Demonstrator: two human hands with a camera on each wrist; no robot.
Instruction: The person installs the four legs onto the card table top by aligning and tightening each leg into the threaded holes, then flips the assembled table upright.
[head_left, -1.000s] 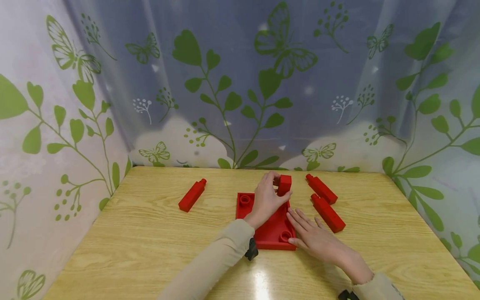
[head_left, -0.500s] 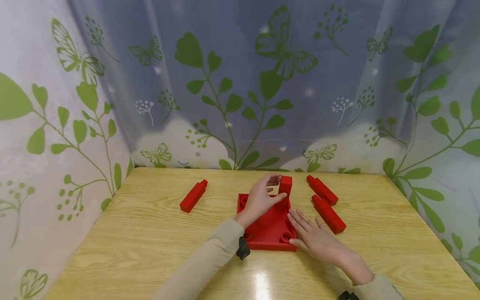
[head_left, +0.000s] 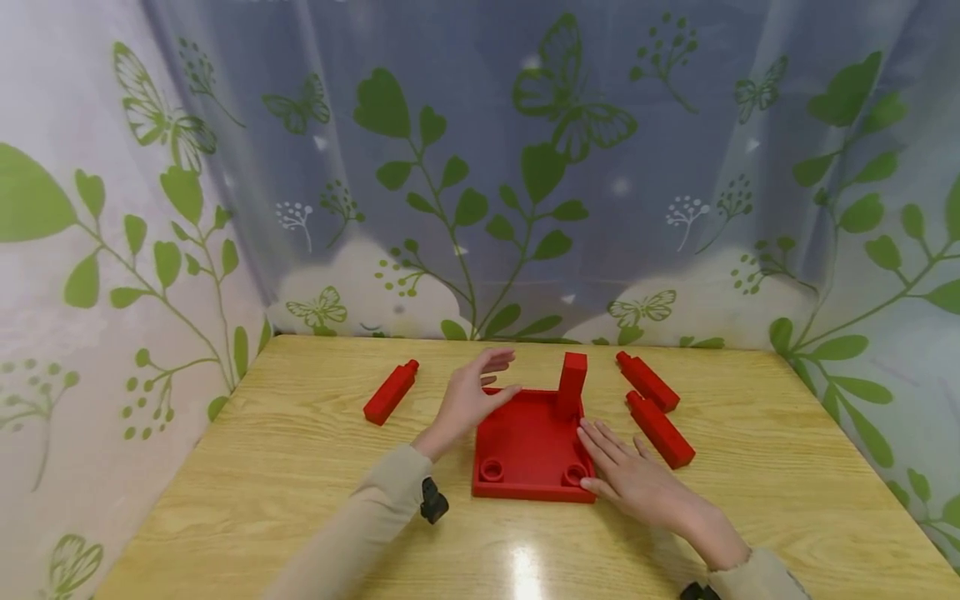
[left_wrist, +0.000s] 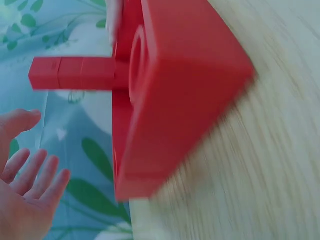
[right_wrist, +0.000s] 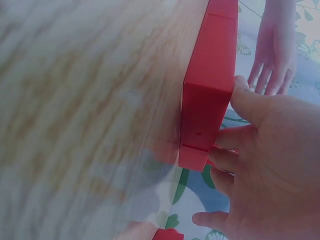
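Observation:
A square red tray-like base (head_left: 525,442) with a raised rim and round sockets in its corners lies on the table. One red square post (head_left: 572,383) stands upright in its far right corner; the left wrist view also has this post (left_wrist: 72,73). My left hand (head_left: 468,400) hovers over the base's far left part, thumb and fingers spread, holding nothing. With fingers fairly straight, my right hand (head_left: 633,479) rests against the base's right rim. In the right wrist view its thumb and fingers touch the base's side wall (right_wrist: 205,110).
Another red post (head_left: 392,392) with a narrow round end lies left of the base. To the right lie two more, a farther post (head_left: 648,382) and a nearer post (head_left: 660,429), close together. A patterned curtain (head_left: 480,208) hangs behind the wooden table (head_left: 315,442).
My left hand has let go of the upright post and moved left, away from it. The post stays standing in the corner. My right hand keeps its place on the rim.

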